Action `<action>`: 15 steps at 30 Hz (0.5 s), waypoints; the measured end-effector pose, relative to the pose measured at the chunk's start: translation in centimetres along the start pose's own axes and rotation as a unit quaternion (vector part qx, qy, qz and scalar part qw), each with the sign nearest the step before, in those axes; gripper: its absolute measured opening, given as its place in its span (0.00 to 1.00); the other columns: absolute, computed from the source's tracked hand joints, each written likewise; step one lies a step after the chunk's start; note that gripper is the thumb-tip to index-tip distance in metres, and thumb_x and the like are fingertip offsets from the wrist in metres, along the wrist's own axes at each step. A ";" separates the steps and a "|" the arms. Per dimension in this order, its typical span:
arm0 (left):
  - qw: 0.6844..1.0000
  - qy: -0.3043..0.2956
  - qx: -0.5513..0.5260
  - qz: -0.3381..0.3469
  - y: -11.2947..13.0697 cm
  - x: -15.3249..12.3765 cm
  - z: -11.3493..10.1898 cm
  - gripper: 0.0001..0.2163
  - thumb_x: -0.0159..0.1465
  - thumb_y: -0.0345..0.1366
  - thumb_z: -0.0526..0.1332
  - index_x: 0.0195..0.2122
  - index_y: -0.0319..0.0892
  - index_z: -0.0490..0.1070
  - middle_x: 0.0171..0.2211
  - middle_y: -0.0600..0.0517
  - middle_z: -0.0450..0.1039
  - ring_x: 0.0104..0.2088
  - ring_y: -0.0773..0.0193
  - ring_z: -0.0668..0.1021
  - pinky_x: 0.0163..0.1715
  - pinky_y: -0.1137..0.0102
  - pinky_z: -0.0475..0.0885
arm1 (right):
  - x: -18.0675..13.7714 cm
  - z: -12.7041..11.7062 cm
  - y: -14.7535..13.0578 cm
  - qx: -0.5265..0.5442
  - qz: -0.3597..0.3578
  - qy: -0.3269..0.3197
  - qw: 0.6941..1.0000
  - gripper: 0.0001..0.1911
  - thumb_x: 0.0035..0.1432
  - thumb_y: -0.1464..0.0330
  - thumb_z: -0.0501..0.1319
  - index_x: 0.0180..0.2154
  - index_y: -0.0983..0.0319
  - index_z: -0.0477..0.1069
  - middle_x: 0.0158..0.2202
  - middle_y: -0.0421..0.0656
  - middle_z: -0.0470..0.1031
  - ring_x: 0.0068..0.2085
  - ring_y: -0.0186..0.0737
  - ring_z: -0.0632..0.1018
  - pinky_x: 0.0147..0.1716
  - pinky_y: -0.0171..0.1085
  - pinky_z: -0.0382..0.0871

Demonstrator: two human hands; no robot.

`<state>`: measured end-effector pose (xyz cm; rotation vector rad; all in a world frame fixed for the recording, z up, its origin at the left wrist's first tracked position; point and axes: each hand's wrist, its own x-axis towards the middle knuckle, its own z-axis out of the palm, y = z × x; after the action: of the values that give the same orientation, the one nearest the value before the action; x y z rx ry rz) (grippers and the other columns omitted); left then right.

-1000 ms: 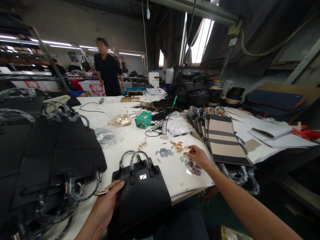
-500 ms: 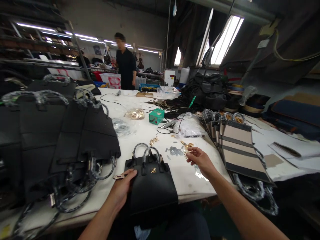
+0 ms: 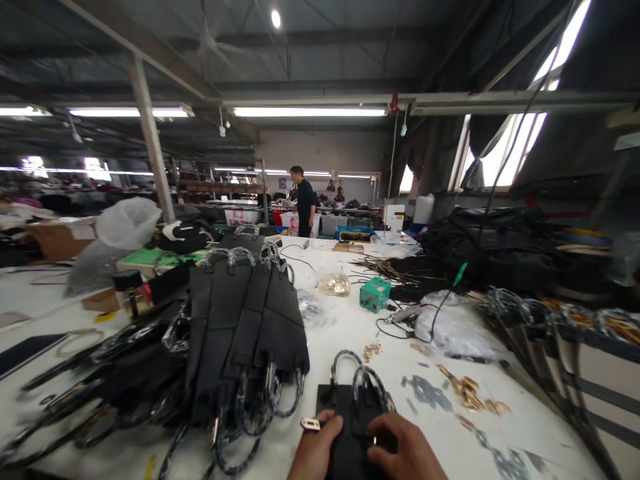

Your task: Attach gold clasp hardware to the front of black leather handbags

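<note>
A small black handbag with two plastic-wrapped handles stands at the table's front edge. My left hand is closed on its left side, the thumb pressed on the front. A shiny metal clasp plate sticks out beside that hand; what it is fixed to is hidden. My right hand is in a pinch at the bag's right front, with a small gold-coloured metal fitting at its fingertips. To the right lie loose gold fittings and flat grey metal plates.
Several black handbags are heaped on the left. A green control box, a bag of gold parts and a corded tool lie further back. Striped bag pieces stand at the right. A person stands beyond the table.
The view has swung up and to the left. My right hand has moved from the gold fittings over to the handbag's front. My left hand stays on the bag.
</note>
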<state>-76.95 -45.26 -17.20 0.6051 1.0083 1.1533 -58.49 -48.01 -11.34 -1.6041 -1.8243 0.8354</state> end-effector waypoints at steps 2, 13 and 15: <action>1.000 0.000 -0.001 0.002 0.1 -0.2 0.0 0.16 0.45 0.45 0.72 0.26 0.42 0.70 0.20 0.53 0.74 0.24 0.61 0.76 0.27 0.69 0.68 | -0.2 -0.2 -0.1 -0.085 -0.024 -0.007 0.996 0.11 0.47 0.71 0.61 0.35 0.56 0.76 0.34 0.38 0.78 0.37 0.39 0.77 0.38 0.33 0.65; 0.999 0.005 0.021 -0.031 1.9 -2.2 1.4 0.15 0.50 0.41 0.70 0.35 0.41 0.72 0.27 0.52 0.78 0.28 0.63 0.78 0.29 0.71 0.70 | -0.9 -3.1 -1.2 -0.297 -0.113 -0.007 0.948 0.12 0.64 0.64 0.54 0.36 0.56 0.76 0.35 0.45 0.76 0.36 0.41 0.76 0.33 0.35 0.62; 0.999 -0.003 0.022 -0.033 1.8 -2.1 1.3 0.15 0.50 0.41 0.70 0.36 0.40 0.73 0.27 0.52 0.77 0.27 0.63 0.77 0.28 0.71 0.70 | -0.9 -2.9 -1.6 -0.234 -0.102 0.009 0.967 0.12 0.64 0.63 0.55 0.35 0.56 0.76 0.34 0.44 0.78 0.36 0.41 0.77 0.35 0.36 0.63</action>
<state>-76.73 -46.49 -14.45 0.6045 1.0436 1.0738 -57.19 -48.82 -8.25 -1.6431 -2.2435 0.3061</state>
